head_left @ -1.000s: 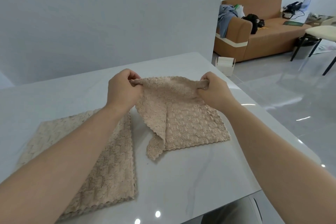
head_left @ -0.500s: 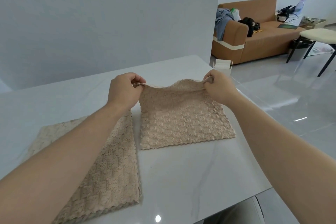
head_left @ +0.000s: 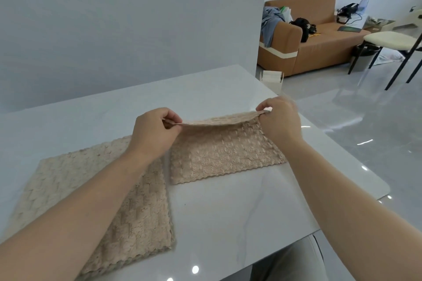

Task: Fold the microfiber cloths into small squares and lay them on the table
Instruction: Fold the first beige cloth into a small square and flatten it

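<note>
A beige microfiber cloth [head_left: 219,155] lies on the white table [head_left: 228,217] in front of me. My left hand [head_left: 153,134] pinches its far left corner and my right hand [head_left: 278,121] pinches its far right corner. The far edge is lifted off the table and held stretched between the two hands, bending over the part that lies flat. The near scalloped edge rests on the table. A second, larger beige cloth [head_left: 68,180] lies spread flat to the left, partly hidden under my left forearm.
A grey wall stands behind the table. The table's right edge runs close to my right hand. Beyond it are a glossy floor, a small white box [head_left: 271,80], a brown sofa [head_left: 319,36] with clutter and a cream chair [head_left: 392,41].
The cloth's hanging left flap has been pulled out and the cloth now lies flat. Both hands moved apart and lifted the far edge, which now curls toward me.
</note>
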Tool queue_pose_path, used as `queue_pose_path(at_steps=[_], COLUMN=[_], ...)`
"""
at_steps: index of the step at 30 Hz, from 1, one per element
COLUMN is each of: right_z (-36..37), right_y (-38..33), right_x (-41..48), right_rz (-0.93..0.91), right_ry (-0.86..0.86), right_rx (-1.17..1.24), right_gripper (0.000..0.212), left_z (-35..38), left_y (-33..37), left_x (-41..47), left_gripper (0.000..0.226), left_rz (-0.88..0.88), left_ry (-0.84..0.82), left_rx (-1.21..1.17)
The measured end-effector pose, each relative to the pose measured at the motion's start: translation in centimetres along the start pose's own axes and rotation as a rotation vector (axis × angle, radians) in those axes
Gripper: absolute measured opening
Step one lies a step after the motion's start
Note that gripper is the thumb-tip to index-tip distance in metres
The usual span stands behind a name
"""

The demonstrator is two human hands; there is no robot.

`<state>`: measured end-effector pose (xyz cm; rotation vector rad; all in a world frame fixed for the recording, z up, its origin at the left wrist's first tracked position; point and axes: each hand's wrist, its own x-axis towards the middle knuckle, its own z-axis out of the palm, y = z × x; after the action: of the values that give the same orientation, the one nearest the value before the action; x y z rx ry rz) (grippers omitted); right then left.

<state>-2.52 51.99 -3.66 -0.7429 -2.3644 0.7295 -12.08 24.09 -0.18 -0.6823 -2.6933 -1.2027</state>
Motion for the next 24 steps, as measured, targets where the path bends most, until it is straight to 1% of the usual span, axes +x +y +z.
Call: queue_pose_path(at_steps=[3,8,12,18,24], right_z=[-0.4,-0.8,-1.3,-1.1,-0.7], right_y=[0.8,1.7,2.4,4.3,5.1], right_x=[-2.4,-4.6,-6.0,-7.8,-8.3], right_rz=[-0.011,0.029,-0.066,-0.214,-0.201], right_ry=[-0.003,-0.003,-0.007,-0.01,0.028], right_rx=[0.013,0.078,0.087,-0.004,0.017], right_gripper=[0.037,0.038,0.039,0.037,0.032], left_z=[0.3,1.0,1.4,1.5,1.7], left_y=[-0.1,-1.1,-1.6,-2.1,-2.5], left_x=[-1.9,-4.0,-5.7,-7.4,-8.1], left_gripper=[0.016,0.024,0.024,0.023,0.023], left_rz=[0.065,0.186,0.202,0.204,0.222], left_ry=[-0.028,-0.072,-0.126,-0.182,-0.196], left_rx=[0.074,0.186,0.238,0.258,0.253])
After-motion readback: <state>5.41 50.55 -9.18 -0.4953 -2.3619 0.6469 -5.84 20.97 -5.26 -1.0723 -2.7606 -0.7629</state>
